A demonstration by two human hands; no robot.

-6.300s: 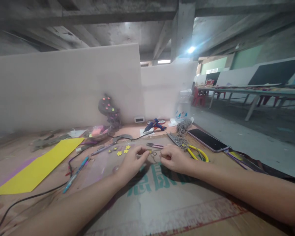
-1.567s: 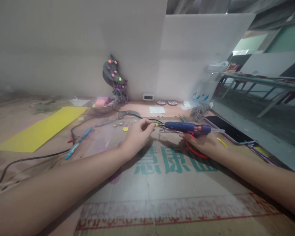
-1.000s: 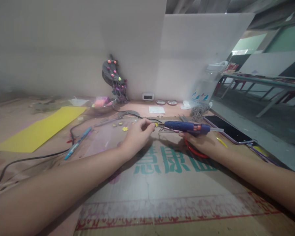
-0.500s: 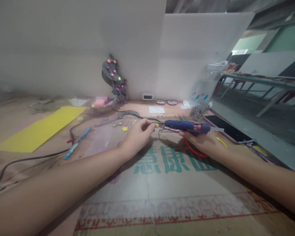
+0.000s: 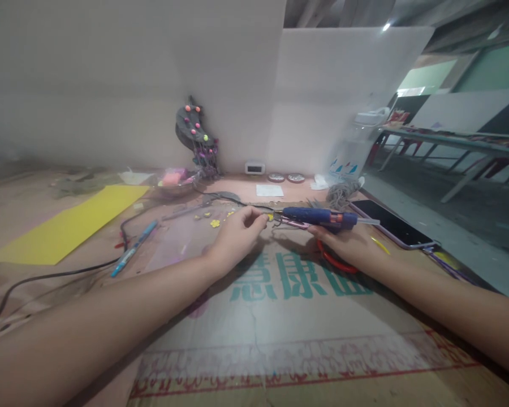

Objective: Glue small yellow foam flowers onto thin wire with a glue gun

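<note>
My left hand (image 5: 236,236) rests on the cardboard sheet (image 5: 280,316) with its fingertips pinched on a small yellow piece (image 5: 270,216) fixed to thin wire. My right hand (image 5: 350,246) grips a blue hot glue gun (image 5: 318,215), laid level, its nozzle touching the yellow piece. A red loop (image 5: 335,263) shows under that hand. Small yellow flower cut-outs (image 5: 215,223) lie just left of my left hand.
A phone (image 5: 388,224) lies at the right near grey twine (image 5: 341,193) and a clear water bottle (image 5: 358,148). A yellow foam sheet (image 5: 72,223), a blue pen (image 5: 134,247) and a black cord (image 5: 46,277) lie at the left. A dark beaded ornament (image 5: 197,138) leans on the white partition.
Since 6.3 s ago my right hand has picked up the glue gun and brought its nozzle to the piece. Over the last second both hands have stayed almost still.
</note>
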